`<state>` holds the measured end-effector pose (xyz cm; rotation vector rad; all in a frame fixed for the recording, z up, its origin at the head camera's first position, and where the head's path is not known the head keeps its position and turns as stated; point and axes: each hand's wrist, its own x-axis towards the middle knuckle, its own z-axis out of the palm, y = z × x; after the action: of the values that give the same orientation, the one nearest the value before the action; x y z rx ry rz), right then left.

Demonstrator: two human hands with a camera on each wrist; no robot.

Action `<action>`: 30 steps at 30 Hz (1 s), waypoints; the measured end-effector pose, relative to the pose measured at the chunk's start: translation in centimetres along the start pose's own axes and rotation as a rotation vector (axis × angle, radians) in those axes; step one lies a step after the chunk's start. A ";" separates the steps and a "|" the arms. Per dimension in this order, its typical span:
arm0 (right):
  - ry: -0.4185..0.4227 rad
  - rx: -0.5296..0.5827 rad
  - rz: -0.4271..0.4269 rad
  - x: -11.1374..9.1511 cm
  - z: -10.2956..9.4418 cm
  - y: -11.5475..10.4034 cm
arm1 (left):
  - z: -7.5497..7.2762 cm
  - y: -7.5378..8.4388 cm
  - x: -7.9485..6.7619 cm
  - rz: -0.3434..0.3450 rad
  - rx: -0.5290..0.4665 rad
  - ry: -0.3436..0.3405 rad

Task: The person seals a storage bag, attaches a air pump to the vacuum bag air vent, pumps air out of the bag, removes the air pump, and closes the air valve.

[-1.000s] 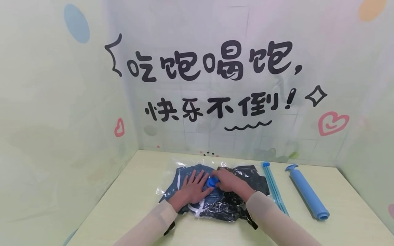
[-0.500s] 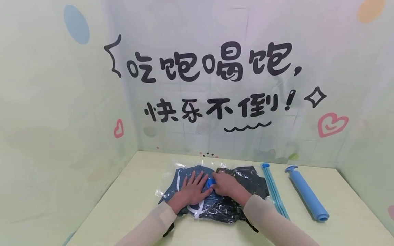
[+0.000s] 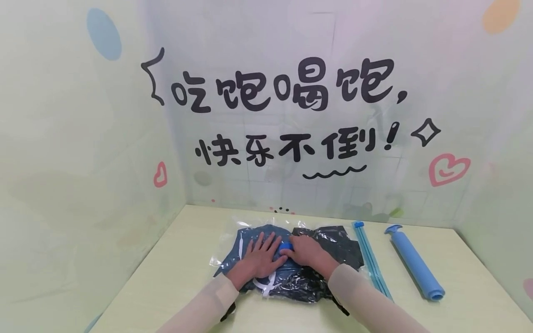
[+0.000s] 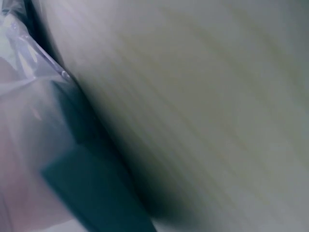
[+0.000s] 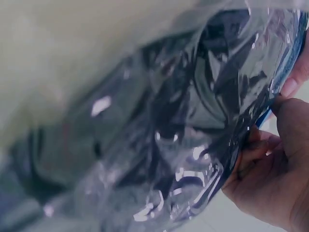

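Observation:
A clear vacuum storage bag point(image 3: 226, 240) lies on the table with folded dark clothing inside, blue-grey on the left and black on the right. My left hand point(image 3: 261, 260) lies flat on the bag, fingers spread, just left of a round blue valve cap point(image 3: 286, 245). That cap is pinched between the thumb and curled fingers of my right hand point(image 3: 310, 249). In the right wrist view, my right hand point(image 5: 285, 169) is partly behind shiny bag film point(image 5: 193, 145), close to the left thumb point(image 5: 290, 87). The left wrist view is blurred, with bag film point(image 4: 29, 63) at its left edge.
A blue hand pump point(image 3: 418, 263) lies on the right of the table point(image 3: 166, 273). Between it and the bag runs the bag's light-blue zip strip with a darker blue slider point(image 3: 359, 224). Printed walls point(image 3: 250, 194) enclose the back and sides.
My right fingers and thumb have shifted round the blue valve cap, and less of it shows between them. My left hand stays pressed in the same spot.

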<state>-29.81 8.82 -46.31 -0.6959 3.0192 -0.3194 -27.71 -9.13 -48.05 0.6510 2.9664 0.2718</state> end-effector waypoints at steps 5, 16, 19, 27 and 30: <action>-0.107 0.054 -0.041 0.1 -1.4 0.6 | 0.1 0.1 -0.2 0.018 -0.015 -0.009; -0.095 0.109 -0.159 -0.1 -1.9 0.8 | -0.1 0.0 -0.2 -0.005 -0.015 -0.002; -0.034 0.116 -0.173 -0.1 -1.1 1.0 | -0.1 0.1 -0.2 -0.007 -0.011 -0.006; 0.043 0.107 -0.170 -0.1 -0.5 0.8 | -0.3 0.1 -0.2 -0.008 -0.003 0.000; 0.050 0.120 -0.154 -0.2 -0.2 0.7 | -0.3 0.1 -0.3 -0.003 -0.010 0.004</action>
<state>-29.96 9.52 -46.27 -0.9258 2.9677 -0.5249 -27.46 -9.19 -47.75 0.6457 2.9674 0.2879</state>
